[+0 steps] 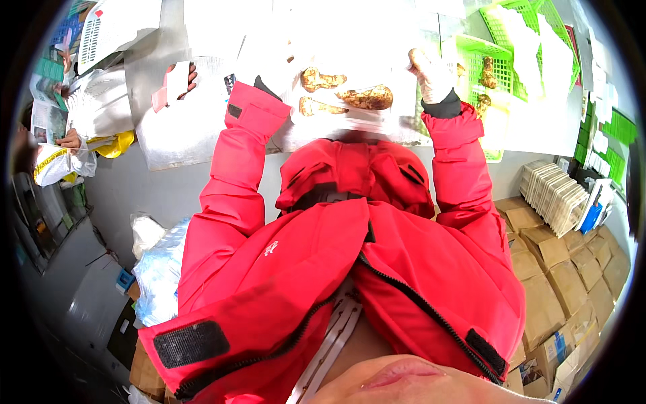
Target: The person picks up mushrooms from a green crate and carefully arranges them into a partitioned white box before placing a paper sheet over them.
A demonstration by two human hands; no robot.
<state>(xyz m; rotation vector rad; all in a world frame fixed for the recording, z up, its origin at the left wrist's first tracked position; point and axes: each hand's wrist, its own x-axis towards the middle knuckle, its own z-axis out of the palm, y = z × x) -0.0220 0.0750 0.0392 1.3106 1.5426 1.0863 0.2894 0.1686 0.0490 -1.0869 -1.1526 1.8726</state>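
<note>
R hand [431, 77] washed out, can't tell if fingers apart or clamped; L hand lost in glare past cuff [267, 88], ditto. Mushrooms [367, 97] btwn my hands; basket [505, 66] just R of R grip. Prob. light, firm, brittle; best held gently mid-stem.

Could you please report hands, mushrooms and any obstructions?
Left hand lost in glare. Right hand near green basket, grip unclear. Three brown mushrooms lying ahead. Glare obscures part of worktop.
</note>
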